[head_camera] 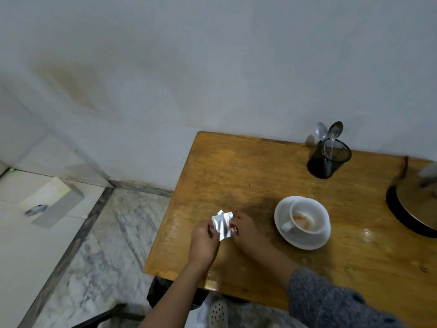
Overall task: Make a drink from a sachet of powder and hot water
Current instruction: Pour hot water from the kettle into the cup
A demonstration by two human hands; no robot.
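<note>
Standing at the desk's (236, 162) left end, the person works over its near corner with both hands. Off to the far left, down on the tiled floor, lies a pale block (50, 201) with a small grey object on it, well apart from everything else and of no concern here.

The left hand (204, 242) is pinched shut on the lower left edge of a small silver sachet (223, 224), and the right hand (248, 233) grips its right edge, fingers closed on the foil. The sachet is held just above the desk surface between the two hands; its top corner looks ragged, so I judge it is torn open or being torn, though I cannot tell whether powder remains inside.

Just right of the hands a white cup (305, 220) sits on a white saucer (303, 240). Something orange lies in the bottom of the cup, possibly powder or a little liquid; that step looks at least begun. Stirring appears not yet done, for the spoons (329, 134) stand in the black mesh holder (328, 159) at the back of the desk. At the far right edge a kettle (416, 204) is partly cut off by the frame. Nothing stands between the hands and the cup.
</note>
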